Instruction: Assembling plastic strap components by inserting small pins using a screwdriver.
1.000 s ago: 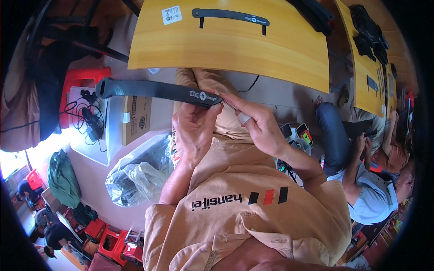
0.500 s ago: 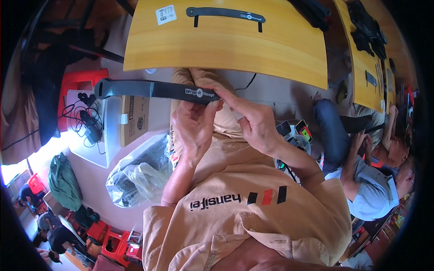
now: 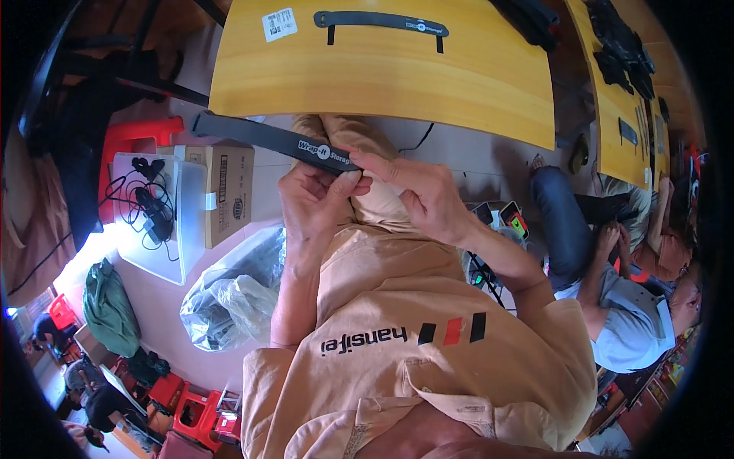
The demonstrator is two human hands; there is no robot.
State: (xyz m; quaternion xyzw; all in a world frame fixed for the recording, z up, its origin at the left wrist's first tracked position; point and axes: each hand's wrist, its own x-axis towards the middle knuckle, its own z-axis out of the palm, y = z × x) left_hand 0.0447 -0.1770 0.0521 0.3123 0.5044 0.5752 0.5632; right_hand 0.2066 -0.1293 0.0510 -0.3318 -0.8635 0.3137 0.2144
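Note:
A black storage strap [image 3: 252, 136] with white print is held above my lap, its far end with a loop reaching up to the left. My left hand [image 3: 315, 200] is closed round the strap's near right end, thumb on top. The thumb and forefinger of my right hand [image 3: 428, 197] pinch at the same end, by the print; the other fingers are curled. Another strap [image 3: 375, 21] of the same kind lies on the wooden table [image 3: 367, 80], two short black strips pointing down from it. A white label sheet [image 3: 280, 25] lies to its left.
At my left stand a red stool [image 3: 126, 136], a clear plastic bin [image 3: 172, 256] with black cables, and a cardboard box [image 3: 231, 183]. A clear plastic bag [image 3: 233, 302] lies on the floor. Co-workers [image 3: 615, 306] sit at my right beside another table [image 3: 604, 99].
The strap has tilted, its looped left end rising toward the table edge and its right end dipping slightly. Both hands have shifted a little left and still hold it.

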